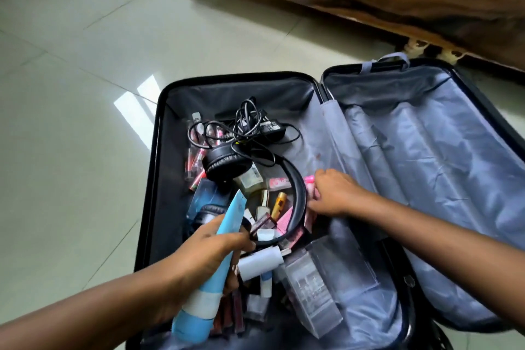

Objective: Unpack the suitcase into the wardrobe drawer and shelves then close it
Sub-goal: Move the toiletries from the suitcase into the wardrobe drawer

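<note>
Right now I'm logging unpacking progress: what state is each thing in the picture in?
Suitcase: open flat on the floor, left half still full.
Right half: empty, lining creased.
Blue tube: lifted, held in the left hand.
Right hand: reaching into the clutter beside the headphones; grip unclear.
Headphones: lying in the suitcase.
Charger: cable tangled.
Clear box: lying tilted.

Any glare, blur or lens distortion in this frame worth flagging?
Head view: bright window glare on the floor tiles; wide-angle bending curves the suitcase edges; right hand slightly motion-blurred; the blue tube in the left hand reads sharper.
</note>
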